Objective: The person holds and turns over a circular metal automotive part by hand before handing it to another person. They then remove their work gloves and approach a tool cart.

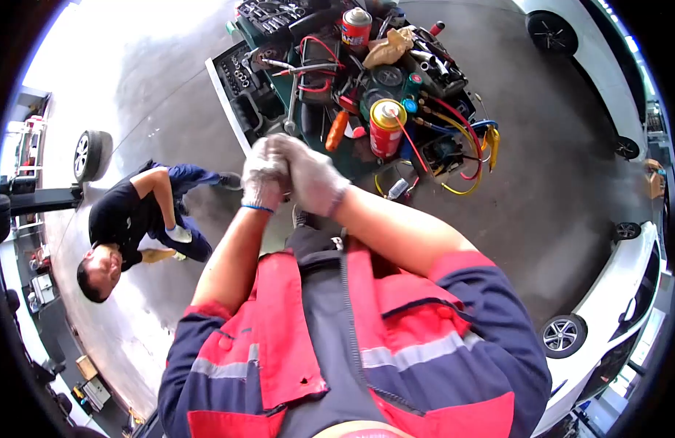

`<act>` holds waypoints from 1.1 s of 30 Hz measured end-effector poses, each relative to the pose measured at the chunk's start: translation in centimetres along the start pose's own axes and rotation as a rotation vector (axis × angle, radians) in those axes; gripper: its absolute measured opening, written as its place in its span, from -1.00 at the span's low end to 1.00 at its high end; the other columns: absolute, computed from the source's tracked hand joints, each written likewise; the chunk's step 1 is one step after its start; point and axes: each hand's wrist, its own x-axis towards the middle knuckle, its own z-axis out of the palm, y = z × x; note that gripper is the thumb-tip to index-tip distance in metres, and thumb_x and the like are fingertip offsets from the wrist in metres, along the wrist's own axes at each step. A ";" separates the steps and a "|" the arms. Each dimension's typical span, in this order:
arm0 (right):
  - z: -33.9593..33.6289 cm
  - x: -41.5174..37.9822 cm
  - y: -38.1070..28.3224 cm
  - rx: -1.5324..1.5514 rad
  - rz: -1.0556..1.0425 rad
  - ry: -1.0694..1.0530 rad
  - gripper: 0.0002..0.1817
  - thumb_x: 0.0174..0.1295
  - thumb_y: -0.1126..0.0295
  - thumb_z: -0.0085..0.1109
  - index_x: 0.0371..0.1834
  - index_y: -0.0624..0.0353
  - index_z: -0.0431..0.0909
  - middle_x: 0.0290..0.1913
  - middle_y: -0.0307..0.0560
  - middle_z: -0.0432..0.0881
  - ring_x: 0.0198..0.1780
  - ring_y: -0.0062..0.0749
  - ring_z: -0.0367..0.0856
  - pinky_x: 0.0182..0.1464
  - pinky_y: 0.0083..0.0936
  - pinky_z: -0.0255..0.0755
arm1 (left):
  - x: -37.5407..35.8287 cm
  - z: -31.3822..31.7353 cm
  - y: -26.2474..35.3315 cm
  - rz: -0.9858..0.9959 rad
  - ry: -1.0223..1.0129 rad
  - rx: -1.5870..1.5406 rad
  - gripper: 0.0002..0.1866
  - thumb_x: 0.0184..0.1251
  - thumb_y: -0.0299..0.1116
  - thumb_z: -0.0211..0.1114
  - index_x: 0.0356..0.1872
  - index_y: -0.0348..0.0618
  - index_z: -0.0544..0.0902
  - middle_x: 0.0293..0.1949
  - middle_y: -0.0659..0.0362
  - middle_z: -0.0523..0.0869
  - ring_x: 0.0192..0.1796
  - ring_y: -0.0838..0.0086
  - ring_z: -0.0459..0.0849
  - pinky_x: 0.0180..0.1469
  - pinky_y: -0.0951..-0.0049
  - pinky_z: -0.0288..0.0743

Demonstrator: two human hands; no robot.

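My left hand [264, 175] and my right hand [314, 177] wear pale, smudged work gloves and press together in front of me, at the near edge of a loaded tool cart. The fingers of both are closed and folded against each other. Whatever may lie between them is hidden. Just beyond are a combination wrench [291, 109] and an orange-handled tool [337, 131]. A red spray can with a yellow top [386, 131] stands to the right, a thin red straw slanting from it.
The cart also bears a socket set [239, 73], a second red can [356, 31] and coloured hoses [462, 131]. On the left a co-worker [136, 212] in dark clothes bends near a wheel [91, 156]. White cars [608, 292] stand on the right.
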 end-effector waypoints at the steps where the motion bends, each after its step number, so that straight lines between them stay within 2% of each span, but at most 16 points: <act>1: 2.2 0.3 -0.1 0.390 0.263 0.039 -0.73 0.67 0.29 0.06 0.25 0.11 0.64 0.08 -0.21 0.74 0.09 -0.51 0.69 0.24 -0.50 0.56 | -1.1 -1.0 -0.7 0.067 0.050 -0.176 -0.68 0.78 -0.17 0.15 0.15 -0.20 0.71 -0.05 0.14 0.83 0.05 0.32 0.82 0.18 0.30 0.72; 2: 4.4 0.6 -0.3 0.699 0.497 0.158 -0.78 0.65 0.29 0.07 0.17 0.02 0.67 -0.01 -0.28 0.74 -0.01 -0.53 0.70 0.14 -0.51 0.58 | -2.1 -3.0 -0.7 0.168 0.160 0.315 -0.76 0.74 -0.33 0.14 0.12 -0.22 0.71 -0.09 0.13 0.84 0.01 0.31 0.82 0.15 0.35 0.72; 4: 7.7 0.4 5.7 1.069 0.610 -0.082 -0.77 0.64 0.30 0.09 0.19 0.02 0.67 -0.02 -0.30 0.73 0.01 -0.56 0.69 0.12 -0.54 0.58 | -5.6 -5.2 1.9 0.205 0.295 0.924 -0.81 0.64 -0.46 0.21 0.10 -0.24 0.70 -0.11 0.11 0.84 -0.05 0.28 0.83 0.12 0.38 0.72; 5: 9.7 -0.6 4.9 0.904 0.541 -0.117 -0.78 0.63 0.31 0.10 0.20 0.00 0.66 -0.03 -0.30 0.71 0.01 -0.56 0.68 0.09 -0.55 0.57 | -6.9 -7.8 1.4 0.210 0.247 0.512 -0.79 0.58 -0.51 0.23 0.11 -0.25 0.70 -0.10 0.10 0.84 -0.05 0.29 0.83 0.13 0.39 0.71; 8: 13.4 -1.0 1.4 0.844 0.758 -0.243 -0.77 0.63 0.35 0.07 0.21 -0.02 0.66 0.00 -0.29 0.70 0.02 -0.55 0.66 0.09 -0.55 0.55 | -12.3 -11.0 2.1 0.238 0.362 0.177 -0.71 0.37 -0.57 0.32 0.09 -0.26 0.72 0.04 0.05 0.82 0.07 0.35 0.80 0.25 0.46 0.62; 11: 16.3 -1.8 4.5 0.548 0.498 -0.468 -0.70 0.61 0.38 0.04 0.29 -0.04 0.66 0.08 -0.28 0.72 0.11 -0.52 0.68 0.18 -0.54 0.57 | -15.9 -10.2 4.0 0.421 0.553 0.794 -0.72 0.35 -0.50 0.32 0.06 -0.23 0.73 0.04 0.02 0.83 0.08 0.23 0.82 0.24 0.38 0.65; 12: 16.4 -2.3 3.7 0.687 0.643 -0.483 -0.68 0.61 0.37 0.05 0.31 -0.06 0.66 0.12 -0.27 0.73 0.14 -0.48 0.70 0.21 -0.52 0.59 | -18.3 -7.0 6.7 0.399 0.600 0.970 -0.73 0.37 -0.46 0.30 0.06 -0.20 0.74 0.04 -0.02 0.85 0.10 0.16 0.83 0.23 0.32 0.67; 14: 17.0 -3.9 4.8 0.768 0.907 -0.459 -0.66 0.63 0.36 0.06 0.37 -0.12 0.63 0.19 -0.26 0.73 0.19 -0.40 0.73 0.27 -0.44 0.62 | -19.8 -9.0 4.3 0.160 0.702 1.014 -0.69 0.46 -0.21 0.30 0.11 -0.07 0.76 0.00 -0.01 0.86 0.12 0.16 0.84 0.23 0.24 0.68; 19: 20.5 -8.3 5.0 0.903 1.142 -0.376 -0.69 0.69 0.32 0.08 0.39 0.01 0.58 0.21 -0.20 0.73 0.23 -0.36 0.71 0.32 -0.37 0.62 | -23.3 -8.9 2.2 -0.327 0.857 0.952 -0.60 0.64 -0.09 0.08 0.16 -0.09 0.74 0.20 -0.18 0.78 0.32 -0.16 0.69 0.35 -0.04 0.58; 21: 19.1 -11.0 -0.4 -0.086 0.219 -0.891 -0.67 0.65 0.40 0.17 0.38 0.23 0.57 0.22 -0.08 0.75 0.24 -0.31 0.71 0.37 -0.37 0.57 | -25.3 -12.4 2.4 -0.517 0.998 0.873 -0.46 0.72 0.09 -0.02 0.17 -0.09 0.77 0.25 -0.18 0.76 0.32 -0.19 0.70 0.37 -0.13 0.56; 23: 19.6 -15.2 1.8 0.027 0.101 -0.897 -0.65 0.60 0.52 0.20 0.39 0.27 0.58 0.23 0.00 0.77 0.24 -0.27 0.74 0.40 -0.42 0.53 | -28.1 -15.2 3.0 -0.590 1.147 0.765 -0.37 0.75 0.14 -0.09 0.16 -0.18 0.77 0.22 -0.23 0.76 0.32 -0.21 0.71 0.37 -0.13 0.56; 24: 19.3 -16.5 0.5 -0.318 -0.095 -0.909 -0.64 0.60 0.53 0.20 0.40 0.26 0.59 0.24 0.01 0.78 0.23 -0.27 0.74 0.40 -0.44 0.53 | -29.4 -14.8 2.8 -0.578 1.253 0.726 -0.32 0.76 0.17 -0.13 0.13 -0.23 0.78 0.20 -0.25 0.77 0.31 -0.21 0.71 0.36 -0.14 0.57; 25: 19.4 -17.3 0.5 -0.349 -0.082 -0.896 -0.61 0.58 0.56 0.21 0.43 0.24 0.59 0.30 0.00 0.77 0.24 -0.37 0.73 0.34 -0.51 0.53 | -30.2 -14.4 3.0 -0.516 1.236 0.717 -0.31 0.77 0.18 -0.15 0.12 -0.21 0.79 0.17 -0.26 0.78 0.30 -0.21 0.72 0.35 -0.13 0.58; 29: 17.4 -13.2 1.2 0.235 0.805 -0.896 -0.68 0.60 0.50 0.17 0.36 0.24 0.61 0.16 -0.08 0.77 0.12 -0.46 0.72 0.21 -0.54 0.58 | -29.7 -14.2 -1.3 0.217 0.846 1.306 -0.58 0.74 -0.07 0.04 0.09 -0.19 0.73 -0.03 -0.12 0.80 0.06 -0.04 0.79 0.17 0.04 0.65; 31: 16.0 -10.6 1.9 0.475 1.056 -0.828 -0.73 0.61 0.46 0.15 0.29 0.24 0.61 0.02 -0.15 0.77 0.02 -0.49 0.73 0.13 -0.55 0.61 | -30.6 -9.0 2.0 0.137 0.652 1.117 -0.69 0.70 -0.18 0.13 0.12 -0.16 0.71 -0.10 0.00 0.77 -0.03 0.16 0.76 0.11 0.22 0.65; 33: 14.8 -10.7 3.5 0.531 1.029 -0.811 -0.69 0.69 0.27 0.04 0.27 0.21 0.61 0.10 -0.09 0.75 0.08 -0.38 0.73 0.19 -0.45 0.62 | -30.4 -6.5 2.5 -0.038 0.481 0.655 -0.58 0.78 -0.01 0.10 0.11 -0.18 0.69 -0.08 0.10 0.75 -0.07 0.34 0.68 0.10 0.26 0.62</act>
